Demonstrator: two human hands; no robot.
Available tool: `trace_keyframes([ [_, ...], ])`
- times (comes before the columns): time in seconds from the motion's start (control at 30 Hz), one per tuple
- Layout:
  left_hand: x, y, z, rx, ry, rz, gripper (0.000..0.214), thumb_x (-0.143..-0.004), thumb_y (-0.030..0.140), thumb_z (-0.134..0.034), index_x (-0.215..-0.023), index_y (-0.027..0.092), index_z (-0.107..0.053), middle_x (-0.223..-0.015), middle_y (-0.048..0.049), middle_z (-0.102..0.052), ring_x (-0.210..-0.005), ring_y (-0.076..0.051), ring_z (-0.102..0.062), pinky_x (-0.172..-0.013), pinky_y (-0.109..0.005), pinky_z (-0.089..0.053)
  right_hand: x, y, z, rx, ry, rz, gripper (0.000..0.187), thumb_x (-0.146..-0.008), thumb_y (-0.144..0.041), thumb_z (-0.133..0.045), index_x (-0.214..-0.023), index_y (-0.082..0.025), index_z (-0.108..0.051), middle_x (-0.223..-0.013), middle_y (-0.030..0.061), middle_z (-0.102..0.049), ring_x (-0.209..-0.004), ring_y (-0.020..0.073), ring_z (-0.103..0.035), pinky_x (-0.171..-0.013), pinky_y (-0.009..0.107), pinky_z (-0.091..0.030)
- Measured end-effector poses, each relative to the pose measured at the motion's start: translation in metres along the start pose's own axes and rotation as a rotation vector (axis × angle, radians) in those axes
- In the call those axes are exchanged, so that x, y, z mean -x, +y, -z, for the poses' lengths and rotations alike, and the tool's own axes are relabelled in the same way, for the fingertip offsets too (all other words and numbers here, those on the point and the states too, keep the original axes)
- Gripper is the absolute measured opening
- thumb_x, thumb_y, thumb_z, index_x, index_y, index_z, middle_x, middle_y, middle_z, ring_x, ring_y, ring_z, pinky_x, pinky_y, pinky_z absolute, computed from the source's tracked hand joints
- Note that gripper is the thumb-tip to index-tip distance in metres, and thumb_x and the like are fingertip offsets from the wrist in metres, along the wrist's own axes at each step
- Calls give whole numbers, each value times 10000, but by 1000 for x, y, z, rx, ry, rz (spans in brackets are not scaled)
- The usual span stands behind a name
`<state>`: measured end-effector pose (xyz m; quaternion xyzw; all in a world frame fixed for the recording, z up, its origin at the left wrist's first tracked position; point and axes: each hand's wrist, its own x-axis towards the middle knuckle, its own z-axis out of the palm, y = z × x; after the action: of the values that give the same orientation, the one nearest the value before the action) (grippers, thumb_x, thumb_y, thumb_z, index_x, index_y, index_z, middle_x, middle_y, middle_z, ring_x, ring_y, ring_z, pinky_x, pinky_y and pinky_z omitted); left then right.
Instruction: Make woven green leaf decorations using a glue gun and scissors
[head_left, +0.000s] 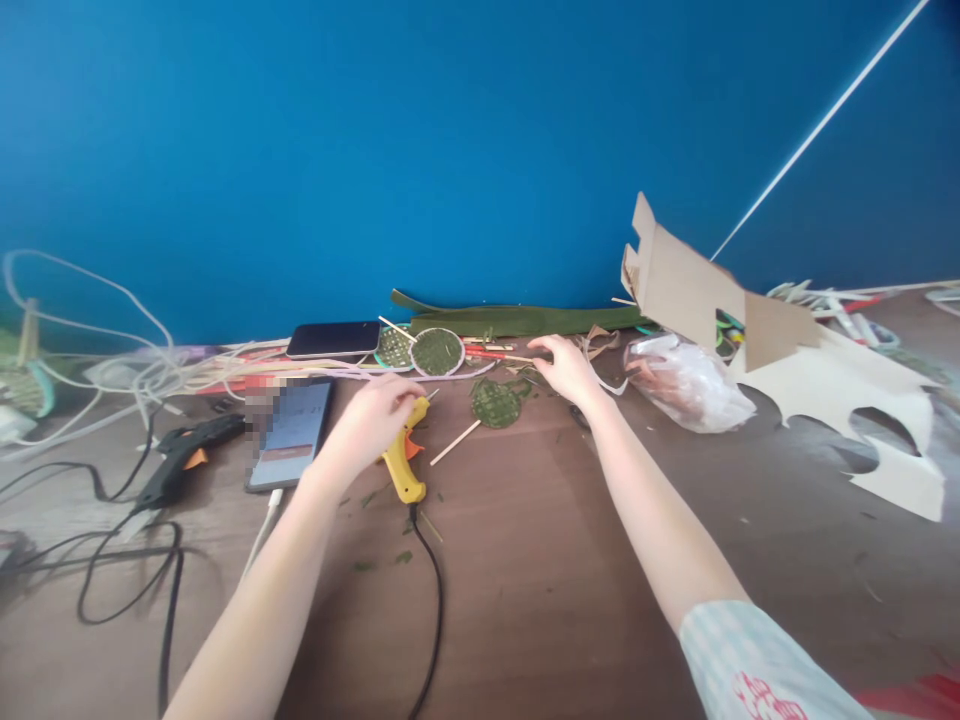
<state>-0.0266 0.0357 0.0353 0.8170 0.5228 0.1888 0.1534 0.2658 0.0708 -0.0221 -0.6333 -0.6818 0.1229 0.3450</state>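
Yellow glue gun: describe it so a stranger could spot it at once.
Below the blue wall is a brown table. Slightly left of centre, by the left hand, is the yellow glue gun, its black cord running toward the viewer. Its yellow body distinguishes it from the black glue gun farther left.

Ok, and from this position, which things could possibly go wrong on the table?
The left hand is right by the tip of the yellow glue gun, so if the gun is hot, the fingers might get burned. The black cord runs between the two arms; a sweeping arm could catch it and drag the gun. The round green piece lies near the tip too, so stray glue might mark it.
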Motion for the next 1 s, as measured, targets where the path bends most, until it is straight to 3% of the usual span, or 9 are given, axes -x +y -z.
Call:
trace_keyframes([
  [0.17,12,33,-25,-45,-307,-188,276,-838,207,-373,-901,206,-641,-925,-27,-666,-879,-176,-605,-799,-282,-446,-6,-8,-13,-32,-25,25,292,-766,-108,-495,-1031,-172,-601,-1050,85,-644,-987,201,-589,-880,359,-448],
  [0.27,18,40,-37,-114,-383,-238,264,-846,200,-383,-907,184,-639,-950,-58,-657,-923,-201,-600,-819,-310,-446,-25,-15,-18,-13,-40,44,307,-784,-109,-477,-1071,-144,-580,-1098,112,-614,-915,189,-610,-838,338,-464],
  [0.53,19,39,-33,-159,-381,-216,267,-858,205,-386,-963,172,-629,-994,-77,-631,-966,-209,-577,-845,-322,-445,-83,-46,-36,165,-95,132,336,-771,-150,-573,-1106,-163,-552,-1163,140,-523,-934,242,-575,-790,388,-447],
  [0.67,19,41,-32,-163,-412,-200,278,-864,206,-385,-1000,169,-624,-1013,-78,-626,-986,-213,-569,-869,-331,-437,-92,-50,-44,264,-78,141,219,-765,-154,-605,-984,-150,-591,-1088,153,-533,-940,279,-557,-766,408,-431],
  [0.83,19,39,-34,-147,-401,-203,271,-866,208,-392,-992,169,-629,-1020,-81,-626,-1000,-214,-563,-887,-338,-431,-100,-45,-44,314,-93,183,71,-786,-169,-597,-851,-170,-626,-970,113,-579,-828,232,-576,-694,352,-426],
  [1.0,20,37,-34,-139,-404,-196,260,-863,215,-402,-970,172,-636,-1018,-84,-629,-997,-215,-567,-874,-340,-438,-108,-42,-39,317,-95,216,87,-785,-171,-601,-758,-188,-682,-900,92,-624,-806,221,-582,-672,339,-416],
])
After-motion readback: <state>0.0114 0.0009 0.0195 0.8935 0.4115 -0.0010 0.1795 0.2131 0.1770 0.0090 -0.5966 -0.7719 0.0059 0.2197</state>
